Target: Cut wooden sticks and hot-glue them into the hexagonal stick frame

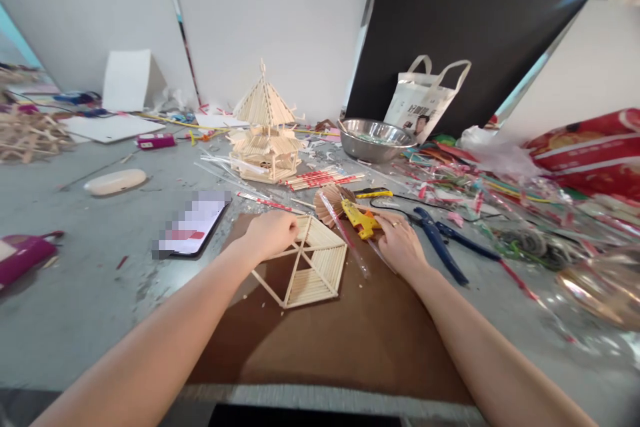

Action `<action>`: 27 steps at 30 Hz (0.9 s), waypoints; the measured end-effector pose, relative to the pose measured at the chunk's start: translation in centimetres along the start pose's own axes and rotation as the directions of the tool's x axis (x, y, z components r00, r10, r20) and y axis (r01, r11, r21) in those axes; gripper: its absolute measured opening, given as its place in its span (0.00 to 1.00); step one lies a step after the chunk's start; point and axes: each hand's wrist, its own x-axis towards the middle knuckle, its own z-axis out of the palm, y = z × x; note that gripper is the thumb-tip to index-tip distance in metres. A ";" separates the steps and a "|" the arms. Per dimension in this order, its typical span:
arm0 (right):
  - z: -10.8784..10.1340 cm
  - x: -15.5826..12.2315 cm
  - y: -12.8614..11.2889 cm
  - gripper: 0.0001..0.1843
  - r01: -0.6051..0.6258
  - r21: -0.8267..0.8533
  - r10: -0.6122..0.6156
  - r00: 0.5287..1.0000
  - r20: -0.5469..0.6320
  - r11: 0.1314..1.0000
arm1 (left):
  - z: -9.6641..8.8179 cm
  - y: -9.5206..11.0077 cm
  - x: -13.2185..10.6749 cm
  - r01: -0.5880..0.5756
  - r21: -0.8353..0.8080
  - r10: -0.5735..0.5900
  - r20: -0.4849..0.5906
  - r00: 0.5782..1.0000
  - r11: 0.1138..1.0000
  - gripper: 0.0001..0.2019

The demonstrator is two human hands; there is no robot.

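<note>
A hexagonal frame of thin wooden sticks [315, 283] lies on a brown board [350, 340]; some of its triangular sections are filled with rows of sticks, others are bare. My left hand [273, 235] is closed over the frame's upper left side, its fingertips hidden, so what they pinch cannot be seen. To the right, my right hand [401, 243] has its fingers on the handle of a yellow hot glue gun [361, 220]. The gun's nozzle points up and left, beside a clear plastic sleeve [340, 223] and a brown fan-shaped piece [326, 203].
Beyond the board stands a stick pagoda model [265, 140], with red-wrapped stick bundles [320, 179] before it. A phone [195, 223] lies left. Blue-handled pliers [440, 247] and a yellow cutter [375, 193] lie right. Farther back are a metal bowl [377, 147] and a tote bag [420, 103].
</note>
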 end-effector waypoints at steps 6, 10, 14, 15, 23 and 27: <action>-0.5 0.2 -0.2 0.23 0.040 -0.003 -0.040 0.999 0.032 0.999 | 1.8 -1.0 -0.5 0.112 -0.075 -0.124 -0.171 0.978 0.991 0.13; -0.8 0.3 -0.2 0.21 0.059 -0.003 -0.059 0.998 0.032 0.998 | 2.1 -1.3 -0.5 0.113 -0.078 -0.129 -0.252 0.959 0.991 0.12; -0.8 0.3 0.0 0.21 0.056 -0.005 -0.056 0.998 0.020 0.998 | 1.9 -1.1 0.4 0.074 -0.040 -0.083 -0.302 0.950 0.996 0.13; -0.7 0.3 0.1 0.21 0.055 -0.005 -0.055 0.998 0.017 0.998 | 1.8 -1.1 0.9 0.052 -0.020 -0.056 -0.303 0.951 0.998 0.14; -1.0 -0.1 0.1 0.21 0.043 -0.009 -0.043 0.999 0.015 0.999 | 2.1 -1.0 7.0 -0.025 0.046 0.035 -0.230 0.973 0.999 0.18; -1.0 -0.2 0.4 0.21 0.042 -0.004 -0.042 0.999 0.006 0.999 | 2.8 -0.7 8.8 -0.030 0.051 0.040 -0.205 0.978 0.998 0.17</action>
